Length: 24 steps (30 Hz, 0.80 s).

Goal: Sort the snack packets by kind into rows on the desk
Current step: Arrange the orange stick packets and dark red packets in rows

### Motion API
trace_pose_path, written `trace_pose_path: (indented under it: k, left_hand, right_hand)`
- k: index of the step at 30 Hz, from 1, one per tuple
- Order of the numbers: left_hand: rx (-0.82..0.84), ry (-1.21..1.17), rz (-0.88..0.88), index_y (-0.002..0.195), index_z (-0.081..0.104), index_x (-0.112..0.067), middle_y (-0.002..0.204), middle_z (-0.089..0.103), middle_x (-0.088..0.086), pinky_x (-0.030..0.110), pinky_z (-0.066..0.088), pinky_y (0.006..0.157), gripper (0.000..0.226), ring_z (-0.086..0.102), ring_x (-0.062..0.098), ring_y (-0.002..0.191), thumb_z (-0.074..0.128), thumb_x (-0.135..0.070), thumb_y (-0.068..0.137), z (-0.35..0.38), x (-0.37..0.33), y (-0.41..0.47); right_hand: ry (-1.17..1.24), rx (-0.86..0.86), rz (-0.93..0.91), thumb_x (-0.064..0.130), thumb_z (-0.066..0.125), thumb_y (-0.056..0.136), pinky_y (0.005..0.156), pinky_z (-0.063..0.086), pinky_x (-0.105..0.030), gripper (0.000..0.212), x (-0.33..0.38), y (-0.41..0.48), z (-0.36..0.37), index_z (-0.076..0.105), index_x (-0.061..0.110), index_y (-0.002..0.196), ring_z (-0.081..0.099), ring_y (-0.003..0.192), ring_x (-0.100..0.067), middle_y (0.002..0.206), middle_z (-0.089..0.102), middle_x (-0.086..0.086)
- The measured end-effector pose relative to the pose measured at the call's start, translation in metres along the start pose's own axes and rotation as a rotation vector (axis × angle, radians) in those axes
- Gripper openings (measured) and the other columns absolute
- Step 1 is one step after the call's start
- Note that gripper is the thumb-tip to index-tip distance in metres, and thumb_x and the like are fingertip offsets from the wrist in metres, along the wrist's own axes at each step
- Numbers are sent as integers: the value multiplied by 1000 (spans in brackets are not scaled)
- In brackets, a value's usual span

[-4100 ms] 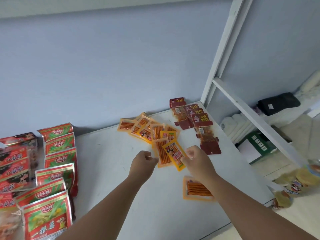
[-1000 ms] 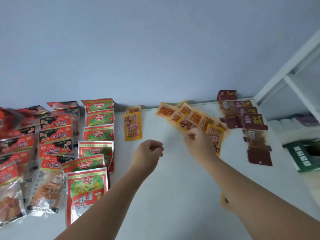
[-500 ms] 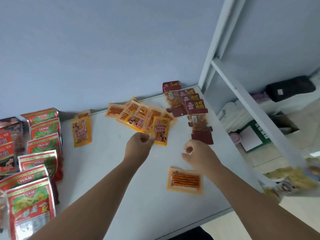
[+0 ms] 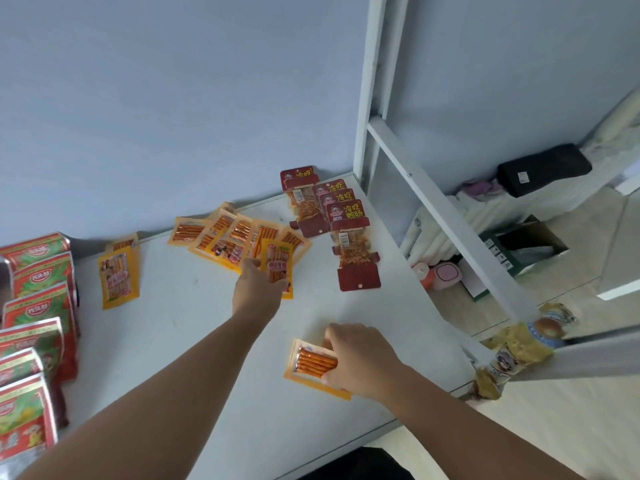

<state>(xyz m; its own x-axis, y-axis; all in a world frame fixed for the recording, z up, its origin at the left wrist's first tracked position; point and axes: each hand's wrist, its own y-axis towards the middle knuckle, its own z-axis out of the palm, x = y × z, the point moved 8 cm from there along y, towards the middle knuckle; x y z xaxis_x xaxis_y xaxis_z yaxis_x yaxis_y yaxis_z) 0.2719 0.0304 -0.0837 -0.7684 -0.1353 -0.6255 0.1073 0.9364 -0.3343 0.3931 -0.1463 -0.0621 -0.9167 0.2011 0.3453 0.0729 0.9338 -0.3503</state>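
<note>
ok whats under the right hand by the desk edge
An orange packet of red sticks, flat on the desk. Its left half shows; the right hand covers the rest.

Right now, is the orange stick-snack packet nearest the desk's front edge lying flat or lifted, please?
Flat, apparently: the orange plastic packet rests on the white desk, right hand gripping its end.

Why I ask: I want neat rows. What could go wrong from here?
1. The left hand pinches the front orange packet of an overlapping fan; pulling it out may drag its neighbours askew.
2. The right hand grips the lone orange packet close to the front edge of the desk; a slip could send it off.
</note>
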Motion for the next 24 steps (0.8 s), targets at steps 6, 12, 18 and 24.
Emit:
trace_pose_path:
  k: [6,12,18,24]
  left_hand:
    - [25,-67,59,111,61,-20,98,68,2,30,43,59,22,61,20,82,50,-36,102,-13,1,-8]
    - [79,-298,53,89,73,-25,83,78,-10,34,59,74,12,73,12,82,66,-34,92,-54,29,-12]
    - [23,-322,33,92,71,-27,80,77,-16,25,52,63,4,74,4,75,72,-31,91,-122,85,-5]
    - [-77,-291,-35,97,70,-26,84,77,-8,34,60,71,8,73,11,80,72,-33,93,-183,148,15]
  right_hand:
    - [211,48,-5,37,54,92,69,41,-30,18,9,11,10,49,21,88,58,89,-23,92,54,1]
    - [494,-16,96,25,60,90,57,41,-33,16,26,38,2,55,13,80,55,66,-15,73,60,-4]
    - [743,-10,147,25,69,81,50,41,-26,15,86,74,3,63,11,83,61,58,-16,66,65,-2]
    - [809,0,137,23,69,88,48,40,-13,18,162,104,22,63,22,72,64,56,-1,61,67,8]
